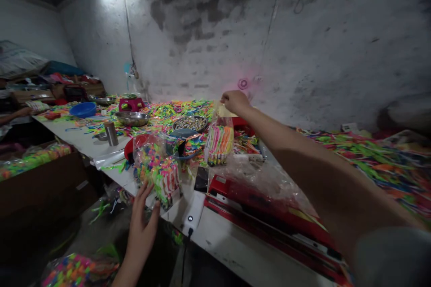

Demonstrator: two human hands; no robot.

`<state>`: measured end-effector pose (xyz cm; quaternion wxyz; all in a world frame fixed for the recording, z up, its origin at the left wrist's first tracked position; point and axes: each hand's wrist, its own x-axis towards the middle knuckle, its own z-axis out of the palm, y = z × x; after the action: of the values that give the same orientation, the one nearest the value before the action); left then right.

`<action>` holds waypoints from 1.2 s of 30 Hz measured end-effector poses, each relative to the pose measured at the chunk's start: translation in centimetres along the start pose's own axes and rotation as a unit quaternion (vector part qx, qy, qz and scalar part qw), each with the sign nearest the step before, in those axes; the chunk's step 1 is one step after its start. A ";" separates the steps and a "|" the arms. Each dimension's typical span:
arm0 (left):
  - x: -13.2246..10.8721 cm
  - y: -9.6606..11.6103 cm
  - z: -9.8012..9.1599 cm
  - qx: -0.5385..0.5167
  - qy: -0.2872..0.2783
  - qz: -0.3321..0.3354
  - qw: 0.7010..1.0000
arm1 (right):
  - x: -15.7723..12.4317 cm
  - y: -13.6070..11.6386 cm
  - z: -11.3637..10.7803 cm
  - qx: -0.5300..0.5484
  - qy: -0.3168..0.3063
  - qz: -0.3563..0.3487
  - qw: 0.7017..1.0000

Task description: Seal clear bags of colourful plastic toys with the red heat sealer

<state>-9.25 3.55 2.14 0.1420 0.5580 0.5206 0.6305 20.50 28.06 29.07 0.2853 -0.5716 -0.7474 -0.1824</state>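
My right hand [235, 102] is raised over the table, its fingers pinched on the top of a clear plastic bag [219, 143]. Pink, orange, yellow and white strips stand in rows inside that bag, and a pale yellowish piece shows near its top. My left hand [144, 215] is open, fingers spread, at the table's front edge. Just beyond its fingertips sits another clear bag [160, 170] full of neon strips and knots; whether the fingers touch it I cannot tell. A red bag sealer [262, 210] lies below my right forearm, with loose clear plastic [259, 170] behind it.
A phone [201, 179] and a white power strip [194, 210] lie between my hands. Behind are a bowl of small pieces [190, 123], a steel bowl [133, 119], a metal cup [111, 134], a blue basin [83, 109] and heaped colourful strips [357, 157]. Another person's hand [25, 111] is far left.
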 end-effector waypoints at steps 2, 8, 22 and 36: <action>0.7 0.4 0.1 -0.078 -0.014 -0.053 0.995 | 0.1 0.8 -3.2 0.014 0.031 -0.025 0.999; 9.0 3.7 4.6 -0.266 -0.100 -0.153 0.947 | -5.9 2.0 -13.0 0.075 0.026 -0.086 0.993; -2.8 7.9 12.3 -0.328 -0.414 -0.213 0.822 | -32.1 1.2 -19.2 0.127 -0.145 0.030 0.981; -8.4 6.7 5.5 -0.176 -0.501 -0.171 0.830 | -56.0 2.0 -8.9 0.482 0.069 0.258 0.835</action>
<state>0.93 -2.94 2.03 0.5844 0.6649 0.3457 0.3113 34.60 -18.75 0.31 0.6123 -0.5197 -0.5446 0.2418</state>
